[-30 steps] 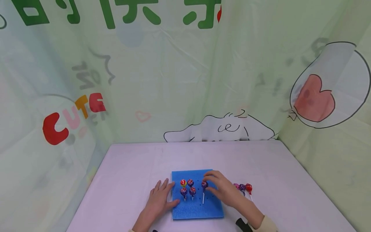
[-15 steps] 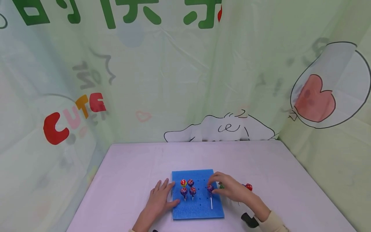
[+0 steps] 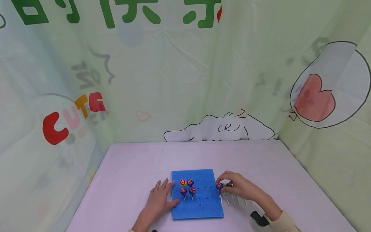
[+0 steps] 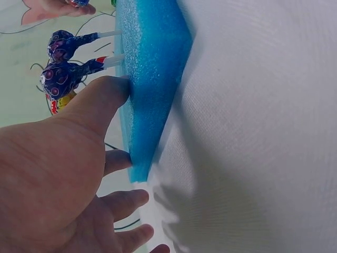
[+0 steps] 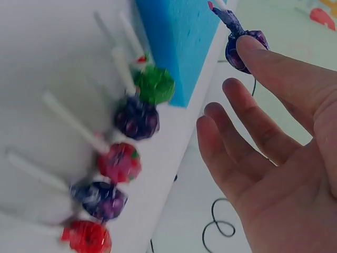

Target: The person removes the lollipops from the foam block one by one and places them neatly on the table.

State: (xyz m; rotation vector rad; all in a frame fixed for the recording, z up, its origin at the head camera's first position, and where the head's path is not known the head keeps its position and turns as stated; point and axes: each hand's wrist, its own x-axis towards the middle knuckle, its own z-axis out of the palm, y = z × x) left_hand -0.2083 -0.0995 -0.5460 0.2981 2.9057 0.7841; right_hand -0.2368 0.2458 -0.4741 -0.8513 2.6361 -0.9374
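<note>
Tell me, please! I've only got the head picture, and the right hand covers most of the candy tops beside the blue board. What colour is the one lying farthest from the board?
Observer: Red! The right wrist view shows a red lollipop at the end away from the blue board.
Operator: Cool! Is the whole right hand touching the held lollipop?
Observer: No. In the right wrist view, three fingers are apart from it.
Operator: Is its wrapper only purple?
Observer: No. That same view shows a small red bit at the stick end.
</note>
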